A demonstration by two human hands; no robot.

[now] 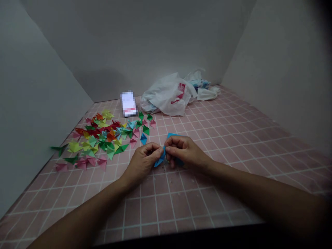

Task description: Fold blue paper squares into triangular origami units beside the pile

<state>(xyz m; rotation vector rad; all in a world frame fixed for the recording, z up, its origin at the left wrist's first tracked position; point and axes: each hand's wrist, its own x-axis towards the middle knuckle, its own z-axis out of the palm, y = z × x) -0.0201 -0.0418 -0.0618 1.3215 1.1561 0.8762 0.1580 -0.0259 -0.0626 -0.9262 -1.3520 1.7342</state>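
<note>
Both my hands meet over the pink tiled surface (pixel 181 200), pinching one piece of blue paper (pixel 160 159). My left hand (pixel 144 162) grips the paper's left part with thumb and fingers closed. My right hand (pixel 183 150) is closed on the right part, and a blue corner sticks out above its knuckles. A spread of several small folded paper triangles (pixel 103 138) in red, green, yellow, pink and blue lies to the left of my hands, the nearest a blue one (pixel 143 138).
A phone (pixel 129 104) with a lit screen lies at the back. Crumpled white plastic bags (pixel 171 93) sit beside it near the rear wall. Grey walls close in the surface on the left, back and right.
</note>
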